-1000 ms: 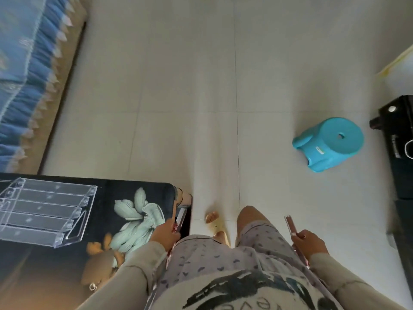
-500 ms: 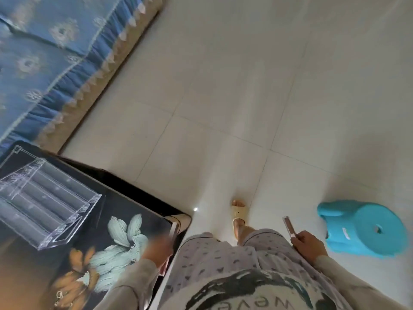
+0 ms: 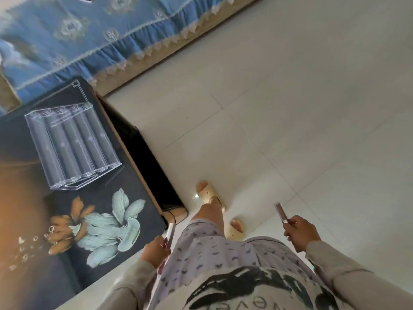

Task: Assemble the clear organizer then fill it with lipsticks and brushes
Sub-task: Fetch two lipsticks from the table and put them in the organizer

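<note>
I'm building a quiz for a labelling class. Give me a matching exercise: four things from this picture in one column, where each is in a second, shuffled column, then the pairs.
Column one
1. clear organizer
2. left hand
3. right hand
4. blue frilled cover

Column two
A. over the floor, gripping a pink tube
B. on the dark flowered table
C. by the table's near corner, gripping a pale tube
D. along the top of the view, beyond the table

Pairs: 1-B; 2-C; 3-A; 4-D
</note>
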Motion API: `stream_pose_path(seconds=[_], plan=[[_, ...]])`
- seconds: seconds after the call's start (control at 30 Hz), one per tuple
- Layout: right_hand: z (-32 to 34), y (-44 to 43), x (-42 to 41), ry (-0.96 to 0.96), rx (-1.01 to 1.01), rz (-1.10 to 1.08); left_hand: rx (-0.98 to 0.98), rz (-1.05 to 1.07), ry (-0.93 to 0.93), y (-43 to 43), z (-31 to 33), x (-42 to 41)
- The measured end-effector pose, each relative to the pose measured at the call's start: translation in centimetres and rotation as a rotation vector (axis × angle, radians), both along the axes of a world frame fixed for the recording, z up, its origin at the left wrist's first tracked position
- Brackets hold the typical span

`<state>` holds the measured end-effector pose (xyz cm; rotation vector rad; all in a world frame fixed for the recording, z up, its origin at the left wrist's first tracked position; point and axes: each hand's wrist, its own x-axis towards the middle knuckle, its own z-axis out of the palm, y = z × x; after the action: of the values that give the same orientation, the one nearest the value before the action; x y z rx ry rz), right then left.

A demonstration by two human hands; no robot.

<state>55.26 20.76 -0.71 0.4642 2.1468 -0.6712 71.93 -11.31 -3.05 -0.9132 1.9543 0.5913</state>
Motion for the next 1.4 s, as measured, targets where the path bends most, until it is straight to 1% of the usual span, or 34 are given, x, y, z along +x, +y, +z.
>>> stream_pose_path(seconds=[0.07, 0.2, 0.4, 0.53, 0.6, 0.77, 0.87, 1.03, 1.1, 1.27, 1.4], plan=[[-0.4, -1.4, -2.9, 0.009, -0.004, 0.03, 0.0, 0.062, 0.015, -0.9, -0.5, -1.4], [-0.6, -4.4, -8.3, 0.0, 0.015, 0.066, -0.021, 0.122, 0.04, -3.8, -1.1, -5.5], [0.1, -8.8, -14.6, 0.017, 0.088, 0.154, -0.017, 0.226, 0.052, -7.5, 0.1, -12.2], [0.7, -11.4, -18.7, -0.001, 0.152, 0.305, -0.058, 0.338, 0.122, -9.4, 1.2, -15.8], [0.8, -12.9, -20.8, 0.003, 0.138, 0.328, -0.061, 0.392, 0.156, -10.5, 1.4, -17.1], [0.2, -17.4, -26.7, -0.004, 0.072, 0.355, -0.037, 0.594, 0.147, -12.3, 1.5, -19.0], [0.0, -21.1, -31.3, -0.017, 0.049, 0.488, -0.057, 0.703, 0.113, -12.1, 1.7, -20.1], [-0.4, -28.4, -39.7, -0.028, 0.051, 0.828, -0.082, 0.906, 0.064, -10.1, 2.2, -22.1], [-0.3, -31.4, -42.3, -0.005, 0.047, 0.922, -0.071, 0.97, 0.042, -9.2, 2.3, -23.2], [0.0, -38.2, -46.8, 0.06, 0.012, 1.042, -0.073, 1.174, 0.055, -7.2, 2.4, -26.4], [0.1, -42.6, -48.2, 0.074, -0.002, 1.139, -0.041, 1.305, 0.042, -6.8, 2.0, -27.8]])
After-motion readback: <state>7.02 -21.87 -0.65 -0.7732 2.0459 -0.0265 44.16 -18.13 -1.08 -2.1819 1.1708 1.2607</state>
